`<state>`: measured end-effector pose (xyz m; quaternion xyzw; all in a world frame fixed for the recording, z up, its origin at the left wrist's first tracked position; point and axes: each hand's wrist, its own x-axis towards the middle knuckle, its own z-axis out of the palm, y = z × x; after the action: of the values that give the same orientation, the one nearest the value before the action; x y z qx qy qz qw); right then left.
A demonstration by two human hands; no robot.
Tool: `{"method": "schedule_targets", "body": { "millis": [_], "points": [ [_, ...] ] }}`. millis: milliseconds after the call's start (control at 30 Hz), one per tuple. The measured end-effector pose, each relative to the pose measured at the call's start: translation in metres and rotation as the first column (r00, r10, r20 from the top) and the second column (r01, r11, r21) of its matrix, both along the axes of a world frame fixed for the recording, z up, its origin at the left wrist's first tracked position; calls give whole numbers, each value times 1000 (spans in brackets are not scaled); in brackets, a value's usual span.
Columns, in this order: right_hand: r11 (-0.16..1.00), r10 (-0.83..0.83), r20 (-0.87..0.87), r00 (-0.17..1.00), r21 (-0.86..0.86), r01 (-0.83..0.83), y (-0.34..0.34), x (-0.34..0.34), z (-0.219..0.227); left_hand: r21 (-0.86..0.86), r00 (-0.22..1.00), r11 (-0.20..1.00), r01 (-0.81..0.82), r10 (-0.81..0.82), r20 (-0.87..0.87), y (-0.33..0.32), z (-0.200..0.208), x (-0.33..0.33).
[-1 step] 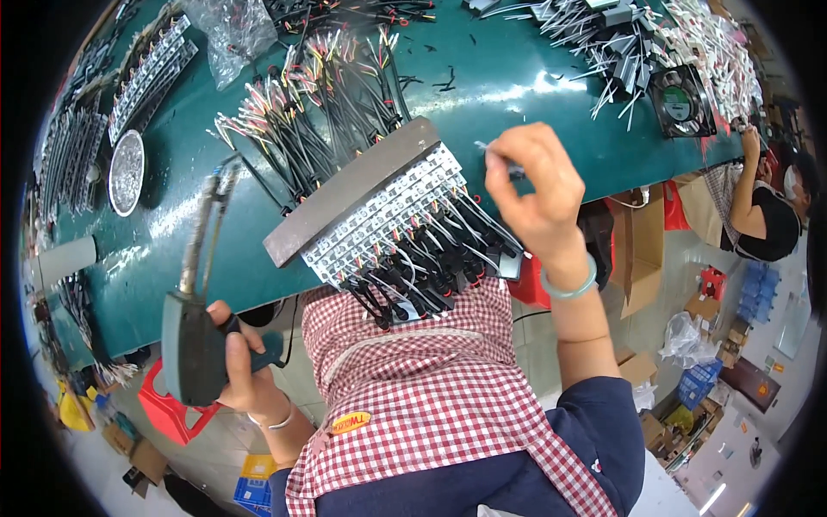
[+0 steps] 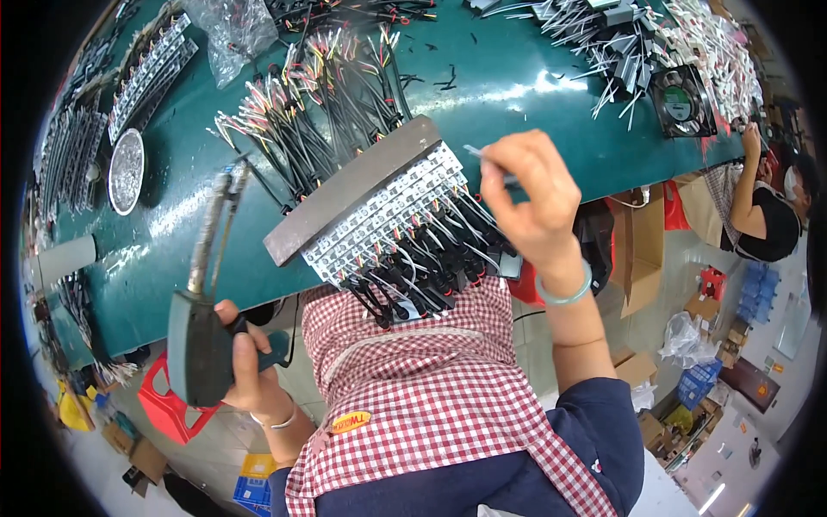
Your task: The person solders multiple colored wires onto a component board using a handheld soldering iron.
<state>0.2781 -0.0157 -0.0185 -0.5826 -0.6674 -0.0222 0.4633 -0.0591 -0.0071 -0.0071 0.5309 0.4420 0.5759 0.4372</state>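
My left hand [image 2: 251, 372] is wrapped round the handle of a dark green soldering gun [image 2: 196, 349]. Two metal rods rise from its body, and their tips stand over the table, left of the work. My right hand [image 2: 538, 194] pinches a thin, pale, translucent piece [image 2: 472, 150] between thumb and finger; its kind is unclear. Between my hands, a panel of small white circuit boards [image 2: 388, 215] lies tilted along a dark grey bar [image 2: 353, 191] at the table's near edge. Black cables with white, red and yellow wire ends hang from the panel toward my apron.
Bundles of black cables [image 2: 319, 129] lie behind the bar on the green table [image 2: 482, 77]. A silvery oval dish [image 2: 127, 172] and more board strips [image 2: 153, 79] are at the left. A black fan [image 2: 680, 102] stands at the right, near another person [image 2: 767, 202].
The soldering gun's rods have shifted slightly to the right. My right hand has moved a little to the left, with the pale piece still pinched.
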Motion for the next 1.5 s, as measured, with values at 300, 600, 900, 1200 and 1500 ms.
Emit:
{"method": "schedule_targets", "body": {
  "millis": [300, 600, 900, 1200, 1500],
  "points": [
    [980, -126, -75, 989, -161, 112, -25, -50, -21, -236, 887, 963, 132, -221, -404, -31, -3, 7],
    [969, -200, -56, 978, -156, 189, -27, -58, -30, -180, 800, 939, 295, -345, -491, -27, -6, 18],
    [973, -200, -30, 979, -123, 195, -27, -57, -33, -48, 708, 910, 413, -354, -611, -11, 10, 37],
    [971, -202, -27, 979, -135, 197, -28, -57, -32, -52, 672, 877, 477, -402, -622, -7, 7, 38],
    [968, -202, -17, 979, -153, 197, -29, -56, -32, 37, 663, 857, 514, -369, -651, -1, 7, 49]
  ]
}}
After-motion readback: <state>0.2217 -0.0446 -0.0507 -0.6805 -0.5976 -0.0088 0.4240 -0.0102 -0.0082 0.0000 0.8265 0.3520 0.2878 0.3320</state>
